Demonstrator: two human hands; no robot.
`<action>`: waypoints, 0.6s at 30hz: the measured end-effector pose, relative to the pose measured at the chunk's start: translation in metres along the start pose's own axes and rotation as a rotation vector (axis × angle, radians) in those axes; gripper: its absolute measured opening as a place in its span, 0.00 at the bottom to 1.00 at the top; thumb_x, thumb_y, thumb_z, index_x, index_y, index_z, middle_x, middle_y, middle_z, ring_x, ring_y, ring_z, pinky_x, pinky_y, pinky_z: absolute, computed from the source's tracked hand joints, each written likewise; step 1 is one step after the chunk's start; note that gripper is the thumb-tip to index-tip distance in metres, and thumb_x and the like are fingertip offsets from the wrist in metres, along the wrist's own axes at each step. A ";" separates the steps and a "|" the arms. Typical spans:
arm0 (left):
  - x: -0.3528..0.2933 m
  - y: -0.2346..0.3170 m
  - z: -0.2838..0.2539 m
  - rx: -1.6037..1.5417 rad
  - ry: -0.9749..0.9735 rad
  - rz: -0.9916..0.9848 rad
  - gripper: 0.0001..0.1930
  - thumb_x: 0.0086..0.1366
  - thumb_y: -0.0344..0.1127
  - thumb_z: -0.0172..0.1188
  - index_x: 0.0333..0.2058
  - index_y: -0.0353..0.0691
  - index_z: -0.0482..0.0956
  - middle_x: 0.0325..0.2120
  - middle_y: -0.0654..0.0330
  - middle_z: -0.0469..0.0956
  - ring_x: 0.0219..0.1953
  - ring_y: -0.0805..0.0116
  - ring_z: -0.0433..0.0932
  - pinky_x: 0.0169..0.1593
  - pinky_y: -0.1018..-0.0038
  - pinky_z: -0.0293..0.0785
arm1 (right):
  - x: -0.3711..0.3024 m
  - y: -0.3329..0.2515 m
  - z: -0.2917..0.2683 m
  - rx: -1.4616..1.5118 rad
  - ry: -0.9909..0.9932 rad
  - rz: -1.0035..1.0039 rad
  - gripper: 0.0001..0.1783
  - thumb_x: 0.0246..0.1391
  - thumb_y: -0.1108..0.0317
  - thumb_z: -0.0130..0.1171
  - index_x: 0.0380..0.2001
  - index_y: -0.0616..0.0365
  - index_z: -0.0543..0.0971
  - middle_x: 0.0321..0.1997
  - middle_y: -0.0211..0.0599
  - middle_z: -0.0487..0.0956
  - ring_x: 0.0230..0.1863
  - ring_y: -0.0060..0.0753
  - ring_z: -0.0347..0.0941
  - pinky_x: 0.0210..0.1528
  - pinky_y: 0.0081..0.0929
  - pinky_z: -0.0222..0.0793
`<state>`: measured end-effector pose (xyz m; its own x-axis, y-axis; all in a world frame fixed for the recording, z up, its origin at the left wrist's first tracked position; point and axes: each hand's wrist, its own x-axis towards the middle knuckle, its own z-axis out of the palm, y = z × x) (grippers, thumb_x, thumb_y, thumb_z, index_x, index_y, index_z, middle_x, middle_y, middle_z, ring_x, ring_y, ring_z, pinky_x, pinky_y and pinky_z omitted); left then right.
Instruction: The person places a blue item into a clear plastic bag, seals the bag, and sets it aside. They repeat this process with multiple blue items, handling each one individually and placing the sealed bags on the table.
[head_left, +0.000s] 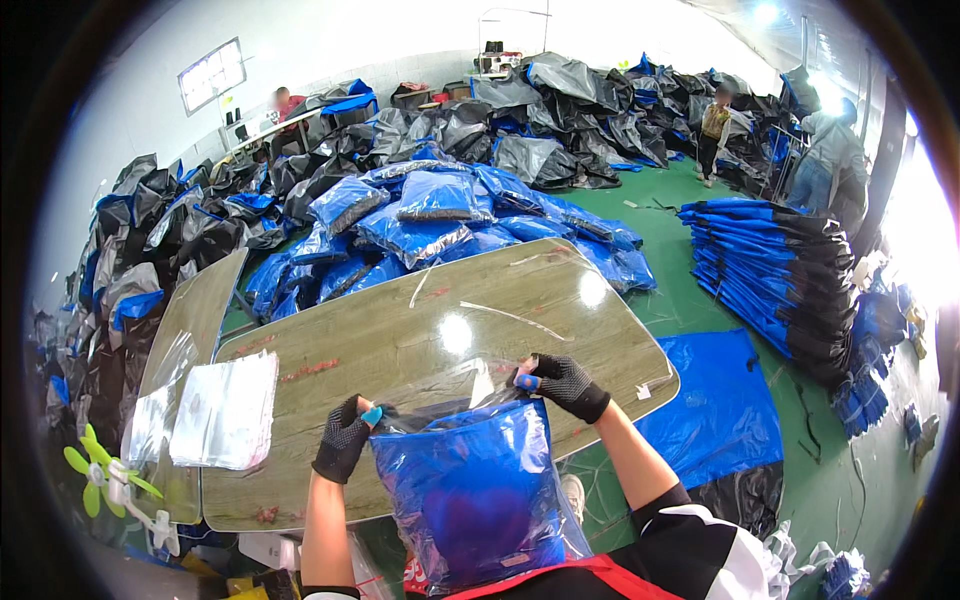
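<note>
A clear plastic bag (pixel 470 490) with a folded blue sheet inside hangs upright at the near edge of the table, against my front. My left hand (pixel 345 438), in a black dotted glove with a light blue wrap at a fingertip, is closed on the left corner of the bag's upper end. On the opposite corner my right hand (pixel 570 387), gloved alike, pinches the film. Between the two hands the bag's loose clear top stretches over the wood-grain table (pixel 380 320).
Flat clear bags (pixel 225 410) lie stacked on the table's left. Behind it rises a heap of packed blue bundles (pixel 430 195). Folded blue-black sheets (pixel 770 280) stand piled at right, near a blue sheet (pixel 715 400) on the floor. A green fan (pixel 98 475) sits near left; people are farther back.
</note>
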<state>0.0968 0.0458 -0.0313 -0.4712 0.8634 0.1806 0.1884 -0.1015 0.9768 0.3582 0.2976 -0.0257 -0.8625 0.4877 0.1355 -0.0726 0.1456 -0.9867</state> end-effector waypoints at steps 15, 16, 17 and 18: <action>0.058 0.166 0.090 0.490 -0.148 0.868 0.30 0.61 0.39 0.61 0.59 0.33 0.64 0.49 0.50 0.74 0.51 0.58 0.75 0.56 0.68 0.67 | 0.081 0.003 0.044 0.125 0.265 -0.219 0.25 0.65 0.50 0.45 0.48 0.63 0.72 0.43 0.39 0.76 0.45 0.29 0.72 0.49 0.27 0.69; 0.067 0.158 0.088 0.517 -0.027 0.965 0.34 0.60 0.43 0.62 0.60 0.33 0.62 0.54 0.49 0.70 0.57 0.59 0.69 0.61 0.68 0.63 | 0.073 0.015 0.044 0.107 0.269 -0.189 0.26 0.65 0.49 0.44 0.48 0.63 0.72 0.44 0.40 0.76 0.46 0.30 0.72 0.50 0.27 0.68; 0.070 0.143 0.084 0.493 0.208 0.793 0.35 0.61 0.46 0.61 0.61 0.33 0.61 0.58 0.48 0.66 0.62 0.59 0.63 0.64 0.68 0.58 | 0.066 0.027 0.043 0.104 0.278 -0.161 0.27 0.65 0.48 0.44 0.49 0.63 0.71 0.45 0.41 0.76 0.47 0.30 0.72 0.51 0.28 0.68; 0.072 0.127 0.077 0.446 0.269 0.706 0.37 0.61 0.47 0.61 0.64 0.36 0.57 0.62 0.50 0.61 0.65 0.60 0.57 0.67 0.68 0.52 | 0.061 0.036 0.041 0.109 0.286 -0.139 0.28 0.65 0.48 0.43 0.50 0.64 0.71 0.45 0.41 0.76 0.47 0.31 0.72 0.51 0.28 0.68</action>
<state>0.1537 0.1329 0.0966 -0.2940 0.5202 0.8019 0.8054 -0.3170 0.5009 0.2825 0.2979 -0.0569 -0.6663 0.6937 0.2736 -0.2458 0.1420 -0.9589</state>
